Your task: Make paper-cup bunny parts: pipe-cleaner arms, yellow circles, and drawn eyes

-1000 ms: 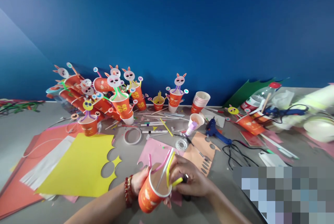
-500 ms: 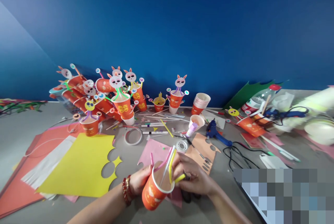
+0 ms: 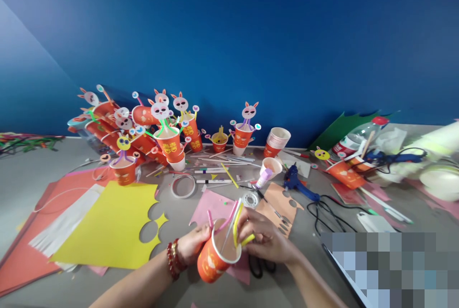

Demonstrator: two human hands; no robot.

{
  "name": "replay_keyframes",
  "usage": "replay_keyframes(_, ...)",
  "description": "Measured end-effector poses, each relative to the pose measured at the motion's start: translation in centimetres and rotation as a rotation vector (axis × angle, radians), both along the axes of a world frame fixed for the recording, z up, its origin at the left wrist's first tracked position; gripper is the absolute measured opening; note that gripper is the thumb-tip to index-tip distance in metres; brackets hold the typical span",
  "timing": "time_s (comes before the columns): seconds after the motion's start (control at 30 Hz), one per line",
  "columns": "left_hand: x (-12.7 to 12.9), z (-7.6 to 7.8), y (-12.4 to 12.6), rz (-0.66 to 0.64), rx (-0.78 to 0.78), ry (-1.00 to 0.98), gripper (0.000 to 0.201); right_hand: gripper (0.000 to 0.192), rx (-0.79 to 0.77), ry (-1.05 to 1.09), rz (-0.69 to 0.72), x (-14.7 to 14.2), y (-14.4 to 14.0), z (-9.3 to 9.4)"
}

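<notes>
- Since a second ago you lifted the orange paper cup (image 3: 212, 262) a little and turned it more upright; its open mouth now faces more to the camera, so the inside shows more clearly.
- Your right hand (image 3: 267, 241) moved up from the black scissors (image 3: 261, 266). They lie now free on the tabletop (image 3: 315, 246), just below this hand. From this I judge that the cutting is over and the work is now on the straws.
- Your left hand (image 3: 191, 246) is closed around the far side of the cup, with the fingers (image 3: 201, 237) clamped on its wall, and holds it tilted above the tabletop.
- The fingers of your right hand are pinched together on the bent yellow straw (image 3: 239, 231), at the cup's rim.
- A pink straw (image 3: 225, 224) and a pale thin straw (image 3: 229, 229) stand in the same cup, just beside the yellow one, and lean out over the rim.
- The cup is between your two hands, in front of the pink paper sheet (image 3: 211, 205).
</notes>
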State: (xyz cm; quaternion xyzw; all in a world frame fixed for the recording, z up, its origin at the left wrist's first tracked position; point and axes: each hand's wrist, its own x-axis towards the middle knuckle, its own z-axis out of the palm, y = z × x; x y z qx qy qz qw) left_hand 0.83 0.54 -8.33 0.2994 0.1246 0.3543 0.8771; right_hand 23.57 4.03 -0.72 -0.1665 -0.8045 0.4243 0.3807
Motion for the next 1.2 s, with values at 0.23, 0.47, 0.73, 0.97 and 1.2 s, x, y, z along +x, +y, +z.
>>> replay_keyframes(0.23,0.3,1.3,0.2,0.089,0.047,0.001,0.045,0.023,-0.018,0.016,0.025,0.1,0.2,0.0)
replay_keyframes(0.47,0.1,2.2,0.3,0.075,0.129,0.035,0.052,0.026,-0.013,-0.004,0.065,0.0,0.1,0.2)
replay_keyframes(0.73,-0.2,2.2,0.4,0.13,0.163,0.079,0.048,0.019,-0.022,-0.035,0.068,0.4,0.1,0.1)
replay_keyframes(0.97,-0.3,2.7,0.5,0.237,0.203,0.172,0.035,0.018,0.069,-0.049,-0.002,0.6,0.3,0.6)
replay_keyframes(1.2,-0.9,3.9,0.7,0.374,0.585,0.405,0.063,0.008,0.071,-0.132,-0.042,1.1,0.7,0.1)
